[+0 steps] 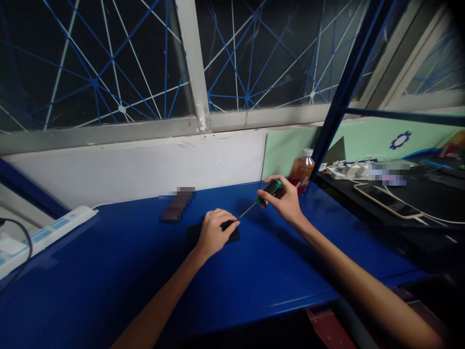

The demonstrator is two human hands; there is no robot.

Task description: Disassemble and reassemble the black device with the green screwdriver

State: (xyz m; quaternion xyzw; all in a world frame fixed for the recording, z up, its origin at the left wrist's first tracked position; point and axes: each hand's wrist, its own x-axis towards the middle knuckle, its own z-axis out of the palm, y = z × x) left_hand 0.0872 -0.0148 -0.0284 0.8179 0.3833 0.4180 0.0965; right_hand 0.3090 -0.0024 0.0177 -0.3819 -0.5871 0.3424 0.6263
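My right hand [285, 198] grips the black and green handle of a screwdriver [271, 190], its thin shaft slanting down to the left. The shaft's tip reaches a small black piece [227, 225] pinched between the thumb and fingers of my left hand [217, 230]. Whether the tip is seated in that piece is too small to tell. Beneath my left hand lies a flat black object [234, 236] on the blue table [254, 271], partly covered by the hand.
A dark blurred flat item [178, 204] lies behind my left hand. Beyond my right hand stands a drink bottle [303, 169] with a white cap. A white power strip [54, 237] runs along the left; a phone [387, 199] and cables occupy the black table at right.
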